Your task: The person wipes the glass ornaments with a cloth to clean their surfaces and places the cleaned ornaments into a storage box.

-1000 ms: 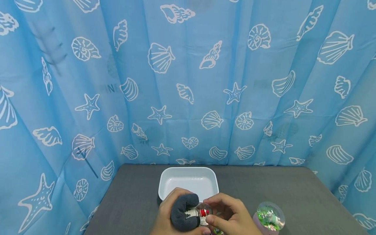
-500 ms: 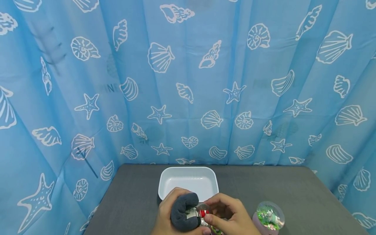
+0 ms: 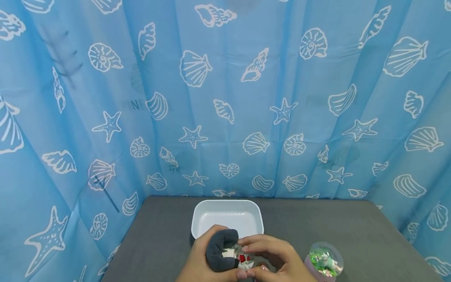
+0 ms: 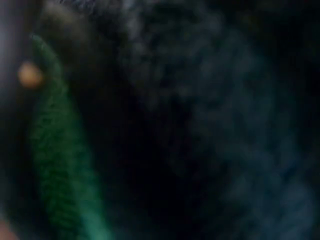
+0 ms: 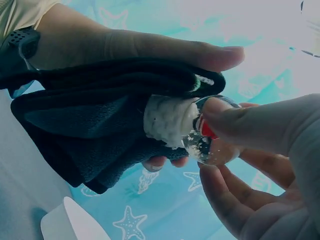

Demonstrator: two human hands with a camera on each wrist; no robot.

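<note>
My left hand grips a folded, dark grey fleece piece, thumb along its near side. The fleece wraps partly around the white, bumpy base of a small snow globe lying on its side. My right hand pinches the globe's clear dome between thumb and fingers; something red and white flakes show inside. Under the right hand a bit of a pink object peeks out, mostly hidden. The left wrist view is dark and blurred, with the fleece close up and a green woven strip.
A white, rounded rectangular tray stands just beyond the hands on the grey table. Right of the right hand is another snow globe, with green contents and a pink base. A blue shell-patterned curtain hangs behind.
My right fingers have shifted on the dome, with the thumb lower and the fingers straighter. The globe has tilted slightly. My left hand keeps its hold on the fleece.
</note>
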